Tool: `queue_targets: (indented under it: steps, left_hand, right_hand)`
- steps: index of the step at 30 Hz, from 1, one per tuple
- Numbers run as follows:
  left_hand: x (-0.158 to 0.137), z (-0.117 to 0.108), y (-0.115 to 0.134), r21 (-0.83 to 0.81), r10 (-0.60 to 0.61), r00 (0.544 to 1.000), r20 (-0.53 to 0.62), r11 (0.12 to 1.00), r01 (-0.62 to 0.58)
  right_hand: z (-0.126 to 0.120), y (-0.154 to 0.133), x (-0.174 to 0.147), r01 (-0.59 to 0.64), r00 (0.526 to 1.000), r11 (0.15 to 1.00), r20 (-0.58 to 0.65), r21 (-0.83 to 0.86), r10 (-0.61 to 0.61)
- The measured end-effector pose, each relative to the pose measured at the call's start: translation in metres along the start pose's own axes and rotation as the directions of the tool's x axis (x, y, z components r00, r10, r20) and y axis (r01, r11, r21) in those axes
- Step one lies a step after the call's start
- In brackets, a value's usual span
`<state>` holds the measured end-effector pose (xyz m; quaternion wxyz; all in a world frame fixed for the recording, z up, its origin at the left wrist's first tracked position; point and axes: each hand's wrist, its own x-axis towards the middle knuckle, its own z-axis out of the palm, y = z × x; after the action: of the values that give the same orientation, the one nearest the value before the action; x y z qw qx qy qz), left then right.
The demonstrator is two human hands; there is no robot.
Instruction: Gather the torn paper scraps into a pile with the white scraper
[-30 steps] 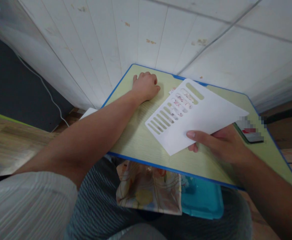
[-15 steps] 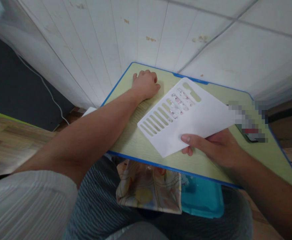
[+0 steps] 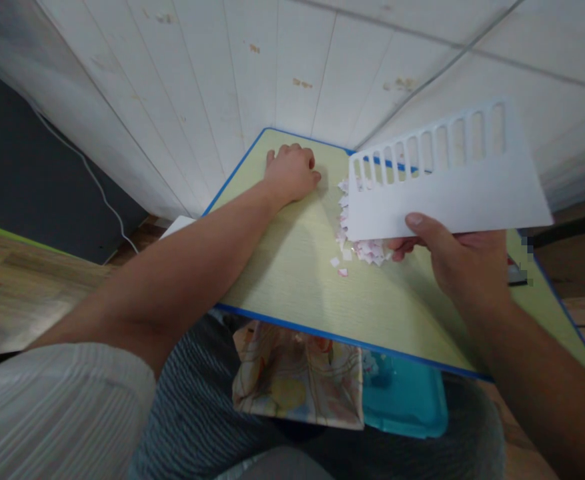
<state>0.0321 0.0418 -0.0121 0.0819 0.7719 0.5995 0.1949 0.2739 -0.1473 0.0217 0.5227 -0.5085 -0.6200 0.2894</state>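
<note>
My left hand (image 3: 292, 172) rests palm down near the table's far left corner, its fingers curled in; nothing shows in it. My right hand (image 3: 447, 257) holds up a flat white slotted plate (image 3: 432, 207), thumb on the near face and fingers behind. Along the plate's upper edge runs a row of rounded slots that widen towards the right. Behind and below the plate lies a heap of small white and pinkish paper scraps (image 3: 371, 252), partly hidden by it. A few loose scraps (image 3: 343, 272) lie in front of the heap.
The pale yellow-green table (image 3: 272, 267) has a blue rim and stands against a white panelled wall (image 3: 252, 73). Under its front edge are a patterned fabric bag (image 3: 297, 393) and a turquoise plastic lid or box (image 3: 407, 400). A partly blurred dark object (image 3: 517, 273) lies at the right.
My right hand has lifted and turned the slotted plate up and to the right, uncovering part of the paper scraps. My left hand stays in place.
</note>
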Motion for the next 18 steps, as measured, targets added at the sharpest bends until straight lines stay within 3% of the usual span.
queue_targets:
  steps: [3, 9, 18]
  left_hand:
    - [0.003, 0.004, -0.003, -0.022, 0.018, 1.000, -0.022, 1.000, -0.018]
    - [0.003, 0.003, -0.003, -0.008, 0.006, 1.000, 0.001, 1.000, -0.006]
    - [0.005, 0.006, -0.005, -0.048, 0.001, 1.000, -0.007, 0.999, -0.002]
  right_hand:
    - [-0.001, 0.003, 0.002, -0.013, 1.000, 1.000, 0.021, -0.001, 0.013]
    - [0.000, 0.008, -0.004, -0.042, 0.974, 0.997, 0.222, -0.060, 0.054]
    - [-0.010, 0.011, 0.003, -0.037, 0.960, 0.994, 0.272, -0.106, 0.064]
